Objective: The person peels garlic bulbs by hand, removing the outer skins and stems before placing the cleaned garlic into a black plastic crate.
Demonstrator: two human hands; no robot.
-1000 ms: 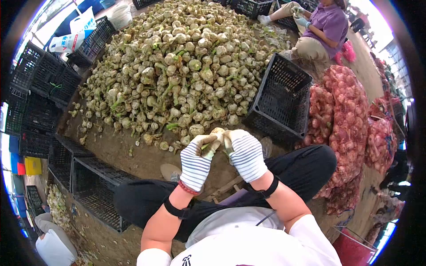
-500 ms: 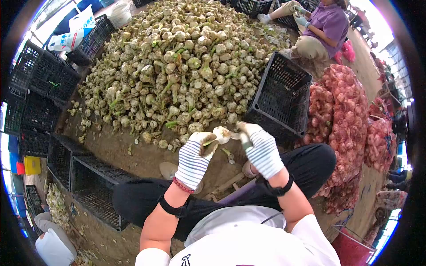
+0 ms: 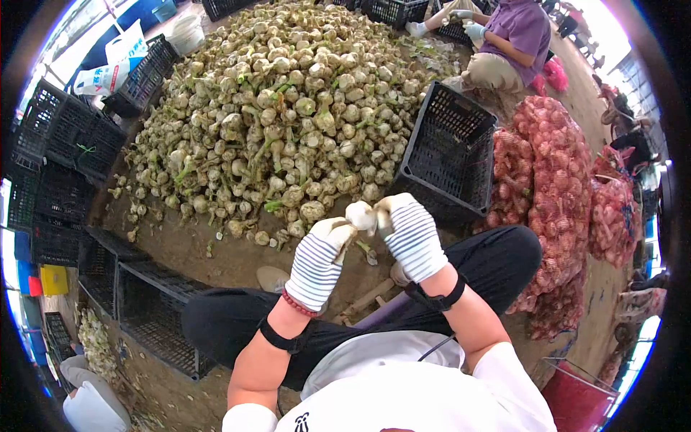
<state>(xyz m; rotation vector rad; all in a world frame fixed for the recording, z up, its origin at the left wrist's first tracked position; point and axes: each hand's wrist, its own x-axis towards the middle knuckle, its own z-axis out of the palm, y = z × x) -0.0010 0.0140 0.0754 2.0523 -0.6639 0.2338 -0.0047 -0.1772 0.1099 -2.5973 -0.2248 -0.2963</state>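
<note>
L hand + R hand hold bulb | heap ahead | blk crate fwd-R

Two gloved hands at a garlic bulb, before a large heap of bulbs.
Left hand — striped glove, bead bracelet at the wrist, fingers closed on the bulb's side; right hand — matching glove, fingertips pinched at its other side. Black crate, right of the heap; red mesh sacks beyond it, filled; seated person in a purple shirt, behind the crate.
</note>
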